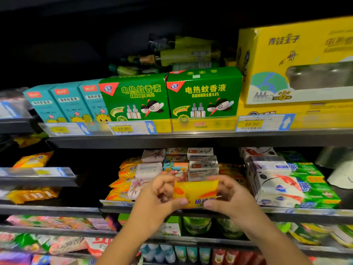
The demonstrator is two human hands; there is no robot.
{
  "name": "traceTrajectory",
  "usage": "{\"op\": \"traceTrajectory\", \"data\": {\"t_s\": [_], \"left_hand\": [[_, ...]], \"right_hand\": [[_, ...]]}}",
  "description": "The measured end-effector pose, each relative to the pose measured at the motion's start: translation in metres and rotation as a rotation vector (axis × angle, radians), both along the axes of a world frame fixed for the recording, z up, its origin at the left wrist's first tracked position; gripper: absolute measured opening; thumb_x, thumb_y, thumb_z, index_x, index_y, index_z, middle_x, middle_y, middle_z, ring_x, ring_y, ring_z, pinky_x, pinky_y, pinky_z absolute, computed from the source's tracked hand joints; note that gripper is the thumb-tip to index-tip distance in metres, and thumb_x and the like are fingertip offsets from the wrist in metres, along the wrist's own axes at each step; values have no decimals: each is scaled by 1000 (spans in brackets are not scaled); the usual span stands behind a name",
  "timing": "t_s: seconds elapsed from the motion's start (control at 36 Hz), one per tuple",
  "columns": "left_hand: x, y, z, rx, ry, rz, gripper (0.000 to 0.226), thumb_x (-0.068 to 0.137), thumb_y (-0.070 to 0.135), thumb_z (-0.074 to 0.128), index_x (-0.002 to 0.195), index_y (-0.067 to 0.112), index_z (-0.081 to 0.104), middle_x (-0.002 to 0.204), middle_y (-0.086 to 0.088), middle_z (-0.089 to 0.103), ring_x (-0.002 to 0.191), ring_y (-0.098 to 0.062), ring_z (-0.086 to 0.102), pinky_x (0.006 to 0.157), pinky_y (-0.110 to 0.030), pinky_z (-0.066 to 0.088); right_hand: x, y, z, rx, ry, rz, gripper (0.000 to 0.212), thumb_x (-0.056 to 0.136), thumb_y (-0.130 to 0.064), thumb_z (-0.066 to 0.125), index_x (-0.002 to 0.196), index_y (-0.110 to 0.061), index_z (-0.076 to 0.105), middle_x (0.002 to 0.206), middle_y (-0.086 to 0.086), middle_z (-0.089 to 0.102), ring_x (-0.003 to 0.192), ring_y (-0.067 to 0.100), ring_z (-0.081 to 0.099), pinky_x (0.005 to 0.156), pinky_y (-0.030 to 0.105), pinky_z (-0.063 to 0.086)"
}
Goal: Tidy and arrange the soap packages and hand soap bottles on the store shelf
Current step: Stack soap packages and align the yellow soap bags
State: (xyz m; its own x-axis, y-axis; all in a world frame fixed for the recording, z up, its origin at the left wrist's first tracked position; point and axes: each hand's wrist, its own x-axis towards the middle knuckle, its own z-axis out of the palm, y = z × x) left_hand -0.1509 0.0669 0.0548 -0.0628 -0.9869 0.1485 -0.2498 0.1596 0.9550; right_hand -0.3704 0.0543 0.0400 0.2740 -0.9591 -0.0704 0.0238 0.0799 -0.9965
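The yellow soap pack [195,192] is up in front of me, held level between both hands just off the near edge of the middle shelf [286,211]. My left hand [162,196] pinches its left end and my right hand [227,197] its right end, thumbs on the lower front, fingers curled behind. I take this as the sorting step: one pack lifted out and squared up, waiting for its place. The next move, as I judge it, is to set it with the like yellow packs [122,180] stacked at the left of this shelf, label facing out, without knocking that leaning pile. Just behind the pack are white soap boxes [202,169] piled unevenly, and to the right a crowded heap of green and white packs [305,184]. The shelf above carries two green boxes [133,98], teal boxes [63,102] to their left and a big yellow box [296,64] to their right, with price tags [252,124] along the rail; some bottles [181,52] lie on their sides far back behind the green boxes. Lower shelves hold more packets, too blurred to name. The aisle is dim, the top of the rack in darkness.
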Motion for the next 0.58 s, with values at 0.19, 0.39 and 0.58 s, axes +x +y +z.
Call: {"op": "traceTrajectory", "data": {"t_s": [0.19,0.39,0.58], "left_hand": [[-12,6,-28,241,-42,-83,57,67,18,90,116,26,63,105,3,71,98,-13,68,86,-33,56],[-11,14,-17,210,271,56,37,77,6,77,111,13,64,93,-14,72,86,-23,70,71,-27,55],[-6,8,-11,364,345,10,14,89,27,71,91,14,67,80,-2,73,69,-19,67,63,-30,50]], "right_hand": [[3,11,15,-146,114,19,46,65,-28,87,105,-41,69,102,-5,72,94,14,69,78,31,59],[-1,10,25,-123,93,-21,38,69,-34,80,106,-36,69,100,-1,72,97,18,69,80,34,59],[6,14,18,153,171,67,23,91,-35,67,102,-16,74,85,-4,75,72,5,67,73,28,46]]}}
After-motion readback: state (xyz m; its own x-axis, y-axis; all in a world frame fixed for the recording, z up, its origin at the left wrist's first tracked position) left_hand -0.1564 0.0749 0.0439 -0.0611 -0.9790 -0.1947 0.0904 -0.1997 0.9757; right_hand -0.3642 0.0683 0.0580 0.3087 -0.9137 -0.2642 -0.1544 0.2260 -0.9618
